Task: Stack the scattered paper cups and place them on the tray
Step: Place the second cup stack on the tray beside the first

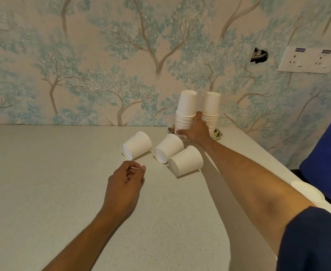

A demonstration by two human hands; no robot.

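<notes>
Ribbed white cup stack [186,114] — tapered, papery

A domestic or hospitality interior, such as a home or a guest room, is suggested. The wall [82,65] is covered with decorative wallpaper printed with pale blue-green trees on a beige ground. A white double socket plate [307,59] is mounted at the upper right, and beside it a rough dark hole [258,55] is seen in the wallpaper. A light speckled desk [43,182] is set flush against the wall. Disposable paper cups [186,108] are stacked on a small tray [218,134] at the wall.
</notes>
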